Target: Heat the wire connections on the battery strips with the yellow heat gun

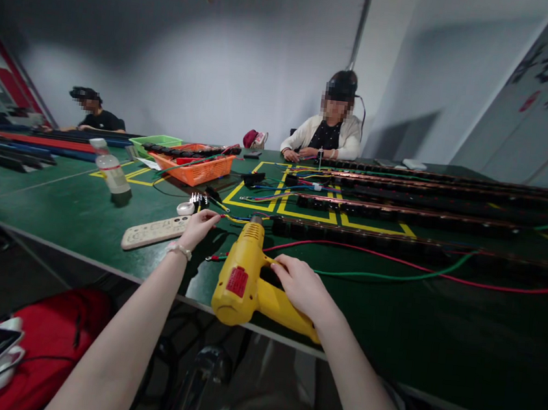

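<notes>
A yellow heat gun (242,273) lies on the green table (82,211), its nozzle pointing away from me. My right hand (302,285) rests on its handle with the fingers curled over it. My left hand (198,226) reaches forward to the left of the nozzle, fingers pinched near a small black connector with metal pins (199,200) and thin yellow and blue wires (238,217). What the pinch holds is too small to make out. A bracelet sits on that wrist.
A white remote (153,231), a small white case (185,208), a water bottle (111,173), orange basket (199,168) and green tray (156,142) lie left. Long dark strips (400,213) and red and green cables (395,266) run right. Two people sit across the table. A red bag (50,325) is beside me.
</notes>
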Motion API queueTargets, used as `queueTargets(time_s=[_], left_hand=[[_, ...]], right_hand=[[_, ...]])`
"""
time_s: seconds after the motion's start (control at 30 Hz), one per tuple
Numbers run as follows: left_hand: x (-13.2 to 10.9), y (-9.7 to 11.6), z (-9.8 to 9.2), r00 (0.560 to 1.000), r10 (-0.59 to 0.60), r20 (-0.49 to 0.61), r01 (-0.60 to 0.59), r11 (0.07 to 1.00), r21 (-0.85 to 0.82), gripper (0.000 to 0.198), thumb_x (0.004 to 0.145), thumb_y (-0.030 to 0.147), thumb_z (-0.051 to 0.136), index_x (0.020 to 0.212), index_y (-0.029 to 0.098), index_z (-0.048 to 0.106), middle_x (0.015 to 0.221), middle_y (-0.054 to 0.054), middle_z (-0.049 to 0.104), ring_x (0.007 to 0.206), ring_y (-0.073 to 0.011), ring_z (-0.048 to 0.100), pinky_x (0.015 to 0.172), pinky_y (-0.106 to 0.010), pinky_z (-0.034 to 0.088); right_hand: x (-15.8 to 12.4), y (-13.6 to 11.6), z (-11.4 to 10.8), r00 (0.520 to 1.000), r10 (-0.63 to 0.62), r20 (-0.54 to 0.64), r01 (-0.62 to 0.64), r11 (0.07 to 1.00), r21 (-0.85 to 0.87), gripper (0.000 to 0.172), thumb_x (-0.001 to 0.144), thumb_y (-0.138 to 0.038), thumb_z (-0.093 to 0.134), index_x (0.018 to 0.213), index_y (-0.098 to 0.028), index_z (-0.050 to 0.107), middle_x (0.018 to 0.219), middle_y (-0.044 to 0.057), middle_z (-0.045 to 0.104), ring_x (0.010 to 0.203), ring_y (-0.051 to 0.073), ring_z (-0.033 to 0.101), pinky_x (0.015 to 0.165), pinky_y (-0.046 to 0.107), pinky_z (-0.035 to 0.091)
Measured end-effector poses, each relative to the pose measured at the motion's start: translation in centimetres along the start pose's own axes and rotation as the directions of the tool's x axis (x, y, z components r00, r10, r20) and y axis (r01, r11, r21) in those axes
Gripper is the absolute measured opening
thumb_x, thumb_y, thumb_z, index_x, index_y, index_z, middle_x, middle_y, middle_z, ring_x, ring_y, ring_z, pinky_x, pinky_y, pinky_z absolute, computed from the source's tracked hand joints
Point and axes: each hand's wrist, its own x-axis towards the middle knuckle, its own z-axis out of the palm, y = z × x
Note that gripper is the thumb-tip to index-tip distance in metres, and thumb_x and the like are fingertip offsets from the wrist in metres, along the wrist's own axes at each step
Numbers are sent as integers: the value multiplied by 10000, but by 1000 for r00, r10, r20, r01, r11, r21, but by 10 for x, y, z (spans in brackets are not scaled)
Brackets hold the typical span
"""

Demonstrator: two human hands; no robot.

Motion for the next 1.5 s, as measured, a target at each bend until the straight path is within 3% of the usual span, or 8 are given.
queueTargets(time_s=[0.3,0.77,1.13,1.5], left_hand=[[3,-6,-1,1000,6,22,-6,1000,-10,426,667,547,646,828,153,653,712,-29,630,647,-145,558,608,-253,415],[-4,9,-1,1000,-31,-1,31,998,-52,464,625,569,660,828,153,664,718,-32,636,632,-142,548,599,-252,418],[-6,11,-1,1000,-28,-8,27,998,-51,430,648,546,654,814,150,678,738,-45,660,642,-148,560,608,-257,430],[-5,16,-1,999,-36,-16,36,999,-18,256,690,406,666,740,155,675,695,-51,660,686,-185,582,639,-296,439]], right_hand=[[-3,16,-10,999,45,-27,-45,999,-1,257,947,-312,363,913,-218,601,975,36,658,884,156,597,665,230,345],[-5,10,-6,999,49,-19,-50,996,-68,263,963,-307,327,937,-217,573,919,44,660,841,163,609,639,237,328],[1,-22,11,999,-25,35,28,995,-91,247,952,-323,347,924,-225,572,954,39,669,909,188,616,631,253,320],[17,-50,29,997,-67,50,71,994,-85,280,953,-347,334,918,-219,580,984,54,676,977,215,616,703,285,381]])
